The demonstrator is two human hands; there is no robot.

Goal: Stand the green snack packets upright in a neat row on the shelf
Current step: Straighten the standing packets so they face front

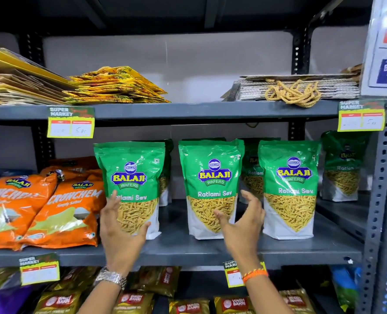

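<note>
green snack packets (213, 189): three upright in a front row on the middle shelf (301, 248), more behind | left hand (122, 227): fingers spread, at leftmost packet | right hand (242, 225): spread, holding nothing | orange packets (58, 209) lean at left

Three sev packets stand upright in a front row on the middle shelf (301, 248): left packet (131, 177), centre packet (210, 177), right packet (289, 177), gaps between them. More packets (344, 164) stand behind, one far right at the back. Left of the row, chip bags (70, 207) lie leaning back. The left hand (120, 232) is before the left packet, the right hand (242, 225) before the centre one, both spread wide. Folded bags (117, 87) lie on the shelf above; tea packs (188, 307) sit below.
</note>
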